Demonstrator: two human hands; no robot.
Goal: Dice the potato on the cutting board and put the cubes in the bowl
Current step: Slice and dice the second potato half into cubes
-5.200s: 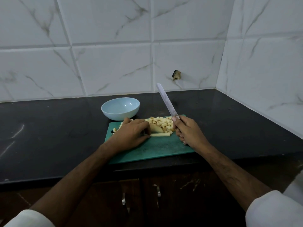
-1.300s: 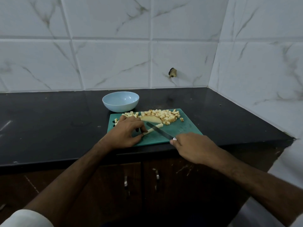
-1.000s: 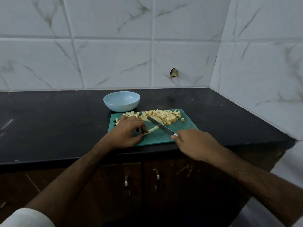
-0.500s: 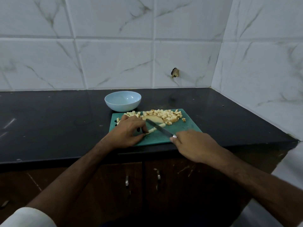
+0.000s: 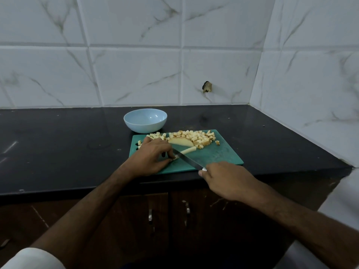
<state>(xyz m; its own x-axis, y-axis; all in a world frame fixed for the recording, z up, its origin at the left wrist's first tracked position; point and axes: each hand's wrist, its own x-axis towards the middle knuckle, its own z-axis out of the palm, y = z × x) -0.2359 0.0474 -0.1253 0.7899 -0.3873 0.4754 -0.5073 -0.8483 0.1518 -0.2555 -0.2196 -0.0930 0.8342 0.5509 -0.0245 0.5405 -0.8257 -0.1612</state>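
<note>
Two hands at work | right hand [image 5: 226,180] gripping knife [image 5: 186,159], blade drawn nearer since a second ago | left hand [image 5: 152,157] pinching potato strip [image 5: 187,150] on cutting board [image 5: 217,155] | cubes [image 5: 196,137] piled beyond | bowl [image 5: 145,120] unfilled, dicing unfinished

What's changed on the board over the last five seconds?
The knife came down from raised to lying across the potato strip; the right hand drew back toward the counter edge. The left hand still pins the strip. The bowl stays empty.
</note>
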